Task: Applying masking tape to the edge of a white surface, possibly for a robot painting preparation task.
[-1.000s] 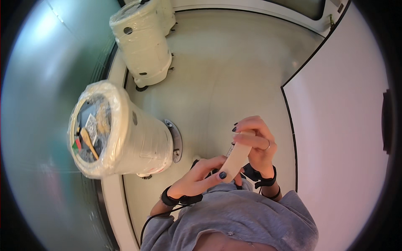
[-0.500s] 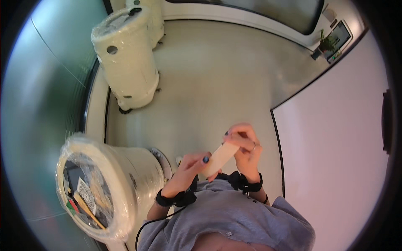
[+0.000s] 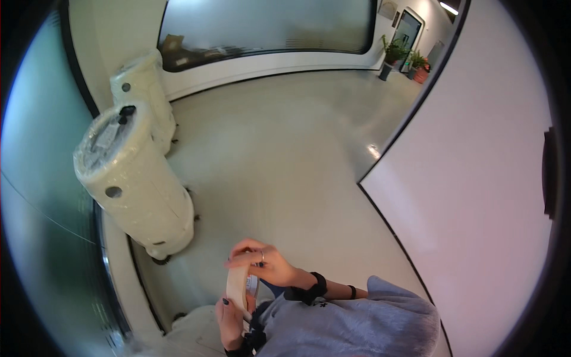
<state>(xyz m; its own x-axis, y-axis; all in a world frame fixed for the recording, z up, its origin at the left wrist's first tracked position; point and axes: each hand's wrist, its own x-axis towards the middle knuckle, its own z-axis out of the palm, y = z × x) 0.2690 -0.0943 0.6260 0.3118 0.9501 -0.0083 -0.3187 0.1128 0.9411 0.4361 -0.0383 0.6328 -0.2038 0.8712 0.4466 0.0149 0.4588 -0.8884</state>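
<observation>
We see the pale roll at lower centre of frame, long axis near-vertical there. Right hand has its grip on the upper end, left hand the lower; both touching, neither nearer.

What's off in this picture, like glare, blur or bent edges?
Head view, glare: a small bright patch on the floor, plus glints on the plastic wrap; head view, blur: the right hand looks slightly soft by the roll; head view, distortion: the upper glass panel's lower edge curves, and the corners go black.
</observation>
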